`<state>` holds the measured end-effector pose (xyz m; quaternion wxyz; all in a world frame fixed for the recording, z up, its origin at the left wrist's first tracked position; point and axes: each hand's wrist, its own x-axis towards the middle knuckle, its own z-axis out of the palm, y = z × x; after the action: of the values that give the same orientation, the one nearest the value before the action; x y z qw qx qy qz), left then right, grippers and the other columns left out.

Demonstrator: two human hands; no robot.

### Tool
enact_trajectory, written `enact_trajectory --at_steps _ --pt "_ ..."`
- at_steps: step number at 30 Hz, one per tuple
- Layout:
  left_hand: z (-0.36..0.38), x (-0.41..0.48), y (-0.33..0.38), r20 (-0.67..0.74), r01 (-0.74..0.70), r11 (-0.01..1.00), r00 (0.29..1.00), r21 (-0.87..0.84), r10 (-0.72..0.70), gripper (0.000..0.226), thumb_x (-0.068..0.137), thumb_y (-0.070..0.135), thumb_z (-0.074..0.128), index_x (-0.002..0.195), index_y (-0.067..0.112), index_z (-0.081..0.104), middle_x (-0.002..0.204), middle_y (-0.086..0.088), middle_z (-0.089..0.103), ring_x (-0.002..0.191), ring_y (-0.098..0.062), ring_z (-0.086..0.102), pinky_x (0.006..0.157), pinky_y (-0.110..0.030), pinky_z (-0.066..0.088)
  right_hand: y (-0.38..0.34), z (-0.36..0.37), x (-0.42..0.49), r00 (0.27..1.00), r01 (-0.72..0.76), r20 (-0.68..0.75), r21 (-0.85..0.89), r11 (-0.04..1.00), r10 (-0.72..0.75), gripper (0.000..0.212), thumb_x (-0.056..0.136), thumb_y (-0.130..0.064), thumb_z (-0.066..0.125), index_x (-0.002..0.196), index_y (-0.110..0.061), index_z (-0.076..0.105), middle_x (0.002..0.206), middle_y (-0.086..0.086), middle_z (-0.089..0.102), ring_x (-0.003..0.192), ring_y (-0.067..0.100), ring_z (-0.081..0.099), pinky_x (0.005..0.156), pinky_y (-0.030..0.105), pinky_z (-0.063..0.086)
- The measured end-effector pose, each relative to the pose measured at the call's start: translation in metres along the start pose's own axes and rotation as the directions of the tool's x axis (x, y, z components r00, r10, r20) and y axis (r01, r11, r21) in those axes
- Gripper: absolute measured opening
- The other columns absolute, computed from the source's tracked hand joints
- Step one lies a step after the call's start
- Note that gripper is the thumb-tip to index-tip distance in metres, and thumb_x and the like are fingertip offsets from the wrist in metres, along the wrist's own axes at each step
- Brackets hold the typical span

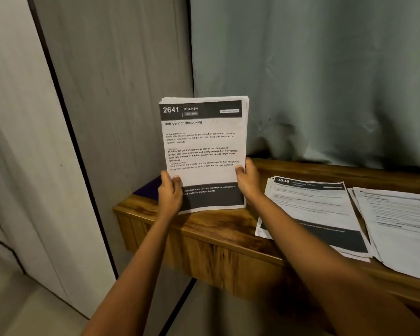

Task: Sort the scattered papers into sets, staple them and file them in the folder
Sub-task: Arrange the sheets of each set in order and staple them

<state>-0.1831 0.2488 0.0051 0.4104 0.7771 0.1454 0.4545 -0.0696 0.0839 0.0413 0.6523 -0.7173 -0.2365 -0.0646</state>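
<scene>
Left hand (170, 192) and right hand (249, 183), I see, hold the paper stack (204, 146) upright, top sheet reading 2641; fingers (166, 178) curl round both edges.

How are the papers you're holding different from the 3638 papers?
The held stack stands upright, gripped by the left hand and right hand; the 3638 stack lies flat on the table. The held stack's header says 2641, the other's 3638. Both have dark header and footer bands.
</scene>
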Motion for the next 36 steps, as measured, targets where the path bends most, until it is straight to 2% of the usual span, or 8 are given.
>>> enact_trajectory --at_steps 3,8,18,22,26,29,32,36 --pt "-0.001 -0.001 -0.001 -0.015 -0.020 0.999 1.000 0.051 0.020 0.027 0.103 0.020 0.038 0.113 -0.004 0.041 0.112 -0.017 0.062 0.085 -0.018 0.057 0.066 -0.027 0.042 -0.001 -0.001 -0.002 1.000 -0.004 -0.008 -0.020 1.000 0.004 0.028 0.100 -0.008 0.042 0.125 -0.004 0.053 0.129 0.013 0.058 0.118 0.028 0.055 0.097 0.041 0.047" --pt "-0.014 0.008 0.017 0.018 -0.121 0.992 0.992 0.031 0.121 0.020 0.102 0.024 0.042 0.103 0.004 0.042 0.096 -0.003 0.060 0.074 -0.008 0.058 0.054 -0.008 0.041 -0.013 -0.010 0.010 0.997 0.011 -0.073 -0.066 0.998 -0.016 0.026 0.098 -0.006 0.044 0.118 -0.003 0.060 0.124 0.011 0.063 0.111 0.027 0.058 0.086 0.030 0.046" --pt "-0.006 -0.011 0.003 -0.011 -0.003 0.986 1.000 0.167 0.005 0.035 0.102 0.032 0.039 0.099 0.000 0.054 0.090 -0.006 0.060 0.071 -0.009 0.052 0.048 -0.010 0.035 -0.003 -0.013 0.011 0.986 -0.101 -0.138 -0.028 0.995 0.096 0.022 0.095 -0.009 0.047 0.106 -0.005 0.066 0.117 0.010 0.067 0.101 0.026 0.063 0.083 0.035 0.052" --pt "-0.007 -0.018 0.007 -0.016 -0.022 0.985 1.000 0.171 0.025 0.034 0.102 0.034 0.038 0.096 0.005 0.055 0.083 0.002 0.059 0.066 -0.002 0.052 0.046 -0.008 0.036 0.005 -0.016 0.011 0.980 -0.160 -0.116 0.016 0.987 0.161 0.016 0.093 -0.012 0.050 0.087 -0.016 0.064 0.108 0.007 0.070 0.092 0.025 0.065 0.085 0.045 0.056" --pt "-0.011 -0.016 0.007 0.023 0.042 0.987 0.999 0.154 -0.047 0.036 0.101 0.039 0.040 0.093 0.011 0.061 0.081 0.005 0.061 0.070 -0.004 0.055 0.052 -0.013 0.039 0.010 -0.023 0.010 0.963 -0.252 -0.068 0.111 0.961 0.260 0.014 0.094 -0.011 0.052 0.087 -0.016 0.063 0.115 0.007 0.068 0.097 0.025 0.065 0.088 0.046 0.055" --pt "-0.017 -0.001 0.010 0.259 0.270 0.961 0.934 -0.058 -0.247 0.033 0.098 0.041 0.048 0.101 0.012 0.064 0.097 -0.003 0.069 0.084 -0.016 0.066 0.070 -0.029 0.053 0.015 -0.030 0.011 0.958 -0.280 -0.037 0.103 0.954 0.285 0.017 0.093 -0.008 0.051 0.088 -0.016 0.064 0.113 0.009 0.069 0.096 0.026 0.065 0.089 0.047 0.054" --pt "-0.020 0.013 0.021 0.466 0.423 0.854 0.847 -0.301 -0.255 0.028 0.096 0.028 0.055 0.118 0.011 0.059 0.112 -0.008 0.069 0.095 -0.023 0.068 0.075 -0.033 0.057 0.015 -0.033 0.010 0.960 -0.279 0.001 0.118 0.953 0.281 0.021 0.095 -0.005 0.048 0.105 -0.011 0.065 0.117 0.009 0.067 0.100 0.026 0.064 0.091 0.046 0.053" --pt "-0.012 0.039 0.041 0.363 0.340 0.847 0.912 -0.409 -0.191 0.026 0.093 0.018 0.061 0.116 0.008 0.058 0.110 -0.010 0.070 0.089 -0.022 0.070 0.070 -0.033 0.058 0.005 -0.030 0.014 0.971 -0.236 0.000 0.170 0.957 0.239 0.021 0.098 -0.009 0.046 0.112 -0.015 0.061 0.119 0.004 0.064 0.103 0.023 0.063 0.092 0.044 0.053"
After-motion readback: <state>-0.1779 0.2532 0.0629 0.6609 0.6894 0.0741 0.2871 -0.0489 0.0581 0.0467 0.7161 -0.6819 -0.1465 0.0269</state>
